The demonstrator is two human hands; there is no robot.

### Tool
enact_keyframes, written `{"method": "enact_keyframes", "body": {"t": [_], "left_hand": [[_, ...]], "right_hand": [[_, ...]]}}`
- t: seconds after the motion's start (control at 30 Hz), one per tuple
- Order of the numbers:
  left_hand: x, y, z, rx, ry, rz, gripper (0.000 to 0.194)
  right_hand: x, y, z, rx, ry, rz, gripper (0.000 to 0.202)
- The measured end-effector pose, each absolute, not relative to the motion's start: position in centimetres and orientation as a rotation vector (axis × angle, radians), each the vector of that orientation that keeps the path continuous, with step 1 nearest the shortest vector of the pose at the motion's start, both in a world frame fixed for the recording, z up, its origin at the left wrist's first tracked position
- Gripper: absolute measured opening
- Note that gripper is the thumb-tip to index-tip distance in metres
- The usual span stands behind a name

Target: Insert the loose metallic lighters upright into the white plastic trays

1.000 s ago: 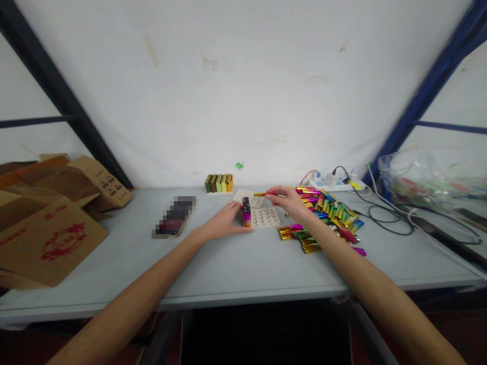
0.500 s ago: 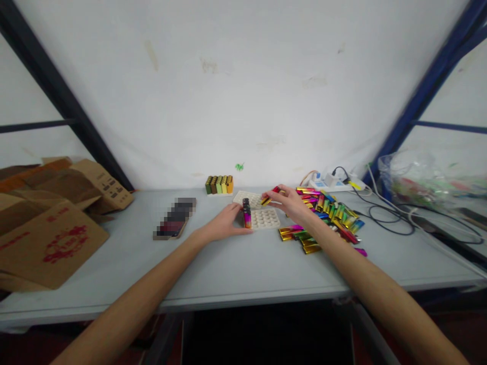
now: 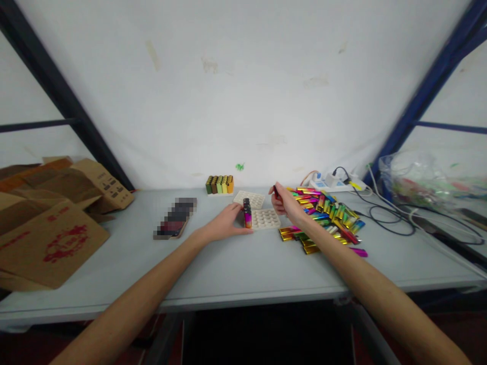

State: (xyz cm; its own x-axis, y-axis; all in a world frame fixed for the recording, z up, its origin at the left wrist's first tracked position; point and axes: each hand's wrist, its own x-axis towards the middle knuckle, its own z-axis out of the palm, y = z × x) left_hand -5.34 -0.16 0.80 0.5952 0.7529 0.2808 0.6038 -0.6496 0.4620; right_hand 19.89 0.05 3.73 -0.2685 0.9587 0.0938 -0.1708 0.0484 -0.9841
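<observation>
My left hand (image 3: 227,223) curves round the left end of a white tray with round holes (image 3: 266,219), its fingers on a row of upright lighters (image 3: 247,217) with purple-orange bodies and black tops. Right of that tray, my right hand (image 3: 285,203) is closed on a lighter; only its dark top (image 3: 276,191) shows above the fingers. A second white holed tray (image 3: 249,198) lies just behind the first. To the right, partly under my right forearm, spreads a pile of shiny multicoloured lighters (image 3: 337,210).
A block of green, brown and yellow lighters (image 3: 219,185) stands near the wall. Left are a blurred-out flat object (image 3: 175,218) and cardboard boxes (image 3: 57,243). A power strip (image 3: 335,182), cables (image 3: 391,220) and a plastic bag (image 3: 414,177) are at the right.
My right hand has drawn slightly back to the right, and the lighter in it has turned from lying slanted, gold end out, to showing its dark top. My left hand has hardly moved.
</observation>
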Motion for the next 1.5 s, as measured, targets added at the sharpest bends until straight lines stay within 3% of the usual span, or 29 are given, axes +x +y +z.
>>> {"method": "enact_keyframes", "body": {"t": [0.1, 0.47, 0.7, 0.87, 1.1, 1.5], "left_hand": [[-5.3, -0.2, 0.8, 2.516, 1.111, 0.643, 0.086], [-5.3, -0.2, 0.9, 2.514, 1.119, 0.642, 0.084], [-5.3, -0.3, 1.0, 2.514, 1.122, 0.648, 0.082], [-5.4, -0.3, 1.1, 2.497, 1.107, 0.671, 0.082], [-5.6, -0.6, 1.4, 2.472, 1.065, 0.671, 0.083], [-5.6, -0.6, 1.4, 2.461, 1.057, 0.658, 0.082]], "right_hand": [[19.7, -0.1, 3.7, -0.995, -1.262, 1.532, 0.051], [19.0, -0.9, 3.3, -1.071, -1.281, 1.471, 0.033], [18.9, -0.5, 3.0, -0.982, -1.275, 1.505, 0.047], [18.8, 0.0, 2.2, -0.932, -1.507, 1.173, 0.046], [19.1, -0.8, 2.5, -1.160, -2.057, 0.380, 0.040], [18.8, 0.6, 1.1, -1.064, -2.351, 0.174, 0.020]]}}
